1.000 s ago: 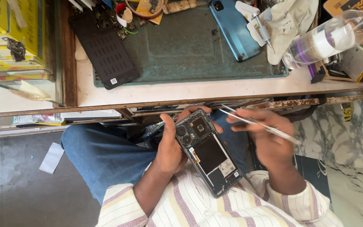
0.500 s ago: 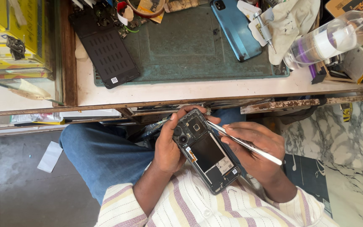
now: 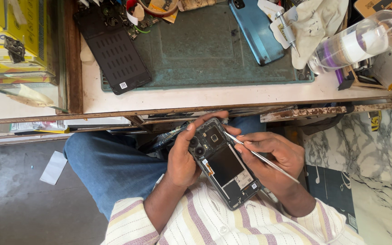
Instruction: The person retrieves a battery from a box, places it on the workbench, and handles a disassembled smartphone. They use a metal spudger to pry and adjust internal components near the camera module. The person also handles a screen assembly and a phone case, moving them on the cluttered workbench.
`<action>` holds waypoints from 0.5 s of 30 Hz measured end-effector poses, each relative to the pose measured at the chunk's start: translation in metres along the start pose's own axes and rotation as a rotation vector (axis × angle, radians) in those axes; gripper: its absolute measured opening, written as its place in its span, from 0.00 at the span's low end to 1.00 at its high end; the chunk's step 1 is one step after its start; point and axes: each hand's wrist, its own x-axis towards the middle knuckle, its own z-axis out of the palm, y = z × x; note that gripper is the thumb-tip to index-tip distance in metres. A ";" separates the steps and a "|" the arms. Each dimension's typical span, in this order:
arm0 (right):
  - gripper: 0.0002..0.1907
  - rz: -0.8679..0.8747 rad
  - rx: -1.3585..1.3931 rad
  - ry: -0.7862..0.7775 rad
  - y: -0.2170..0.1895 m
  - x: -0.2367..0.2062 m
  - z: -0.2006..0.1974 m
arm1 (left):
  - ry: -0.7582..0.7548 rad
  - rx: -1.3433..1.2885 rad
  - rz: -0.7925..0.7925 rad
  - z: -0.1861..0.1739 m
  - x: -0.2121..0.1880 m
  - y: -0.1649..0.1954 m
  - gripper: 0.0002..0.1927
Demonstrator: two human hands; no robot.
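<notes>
In the head view, low in the centre of the frame, the left hand [image 3: 182,159] wraps around an opened phone [image 3: 225,165], back cover off, held tilted over the lap. The right hand [image 3: 273,154] pinches tweezers [image 3: 262,158], whose tip touches the phone's upper right edge. Above, the tabletop [image 3: 205,97] carries a green mat [image 3: 205,50], a black panel [image 3: 114,54] at upper left, a blue phone [image 3: 256,31] and a clear bottle [image 3: 359,41] at upper right.
</notes>
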 end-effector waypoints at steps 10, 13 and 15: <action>0.09 -0.091 -0.067 0.030 -0.016 0.005 0.008 | -0.058 -0.075 0.000 0.004 -0.003 -0.001 0.33; 0.09 -0.101 -0.057 0.023 -0.016 0.005 0.008 | -0.048 -0.066 -0.016 0.004 -0.005 0.002 0.33; 0.09 -0.107 -0.054 0.019 -0.016 0.005 0.008 | -0.049 -0.078 -0.030 0.005 -0.005 0.003 0.33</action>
